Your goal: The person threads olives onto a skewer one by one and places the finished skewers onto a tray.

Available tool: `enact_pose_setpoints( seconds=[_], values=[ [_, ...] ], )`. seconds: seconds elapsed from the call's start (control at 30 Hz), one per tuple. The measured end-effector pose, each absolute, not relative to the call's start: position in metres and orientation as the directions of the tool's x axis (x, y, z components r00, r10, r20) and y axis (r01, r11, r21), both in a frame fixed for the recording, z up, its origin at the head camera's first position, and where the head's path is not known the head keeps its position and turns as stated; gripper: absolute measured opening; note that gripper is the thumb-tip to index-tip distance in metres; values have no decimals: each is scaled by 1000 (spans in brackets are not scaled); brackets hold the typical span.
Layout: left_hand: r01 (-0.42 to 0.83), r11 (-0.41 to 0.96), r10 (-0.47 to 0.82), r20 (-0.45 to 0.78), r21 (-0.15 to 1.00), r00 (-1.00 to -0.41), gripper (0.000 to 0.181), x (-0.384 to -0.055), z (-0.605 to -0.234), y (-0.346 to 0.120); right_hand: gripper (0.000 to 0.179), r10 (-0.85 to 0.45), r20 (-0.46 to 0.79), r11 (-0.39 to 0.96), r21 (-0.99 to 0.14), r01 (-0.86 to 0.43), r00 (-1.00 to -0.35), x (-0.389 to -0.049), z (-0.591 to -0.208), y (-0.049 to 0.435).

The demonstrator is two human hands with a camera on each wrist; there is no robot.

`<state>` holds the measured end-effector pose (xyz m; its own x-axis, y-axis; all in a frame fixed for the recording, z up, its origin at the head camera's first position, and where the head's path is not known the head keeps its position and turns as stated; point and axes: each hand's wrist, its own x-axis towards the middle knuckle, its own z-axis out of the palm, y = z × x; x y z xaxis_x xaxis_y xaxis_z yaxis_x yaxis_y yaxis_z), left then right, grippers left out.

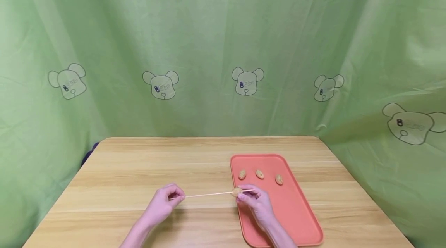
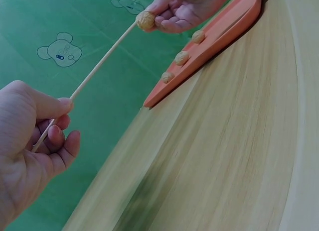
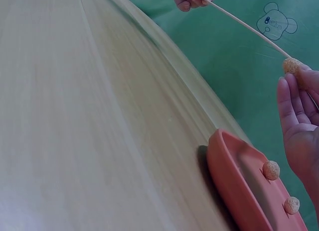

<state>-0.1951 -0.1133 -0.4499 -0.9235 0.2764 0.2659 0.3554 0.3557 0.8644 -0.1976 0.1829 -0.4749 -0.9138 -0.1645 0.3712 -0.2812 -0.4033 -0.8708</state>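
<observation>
Over a table (image 1: 139, 174) and the edge of a red tray (image 1: 285, 217), pinching with the left hand (image 1: 164, 200), thumb against fingers, near one end of a thin pale stick (image 1: 209, 194). With the right hand (image 1: 257, 203), gripping a tan, wrinkled ball (image 2: 145, 21) between thumb and fingertips, with stick visible on both sides. In the tray, three similar balls (image 1: 259, 174).

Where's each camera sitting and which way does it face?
Head: worn there, facing forward and down over a pink rectangular tray; left hand, right hand, forearms show.
Left wrist: worn there, looking along a thin pale wooden stick; both hands show.
Right wrist: worn there, looking toward the left hand; both hands show.
Both wrist views share a round tan ball.
</observation>
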Motion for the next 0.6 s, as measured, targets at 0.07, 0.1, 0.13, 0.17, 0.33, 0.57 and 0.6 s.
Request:
enact_pose_setpoints(
  seconds=[0.07, 0.1, 0.13, 0.17, 0.33, 0.57, 0.6],
  values=[
    [359, 356, 278, 269, 863, -922, 2, -195, -449, -113, 24, -163, 368, -403, -872, -279, -915, -198, -475, 182],
    [360, 356, 279, 270, 862, -922, 2, -195, -449, -112, 23, -162, 367, -404, -872, -278, -916, -198, -475, 182],
    [362, 355, 280, 271, 862, -921, 3, -195, -449, -112, 23, -162, 366, -403, -872, -277, -916, -197, -475, 182],
    [363, 354, 281, 273, 862, -920, 3, -196, -449, -112, 23, -161, 363, -402, -873, -274, -918, -197, -475, 182],
    [365, 345, 286, 274, 865, -918, 3, -196, -449, -110, 22, -165, 351, -407, -875, -260, -922, -197, -476, 181],
    [354, 321, 284, 268, 879, -921, 4, -196, -449, -107, 23, -177, 351, -422, -871, -252, -919, -197, -476, 181],
    [355, 317, 284, 269, 880, -920, 5, -196, -449, -107, 23, -178, 352, -424, -870, -251, -919, -197, -476, 181]
  ],
)
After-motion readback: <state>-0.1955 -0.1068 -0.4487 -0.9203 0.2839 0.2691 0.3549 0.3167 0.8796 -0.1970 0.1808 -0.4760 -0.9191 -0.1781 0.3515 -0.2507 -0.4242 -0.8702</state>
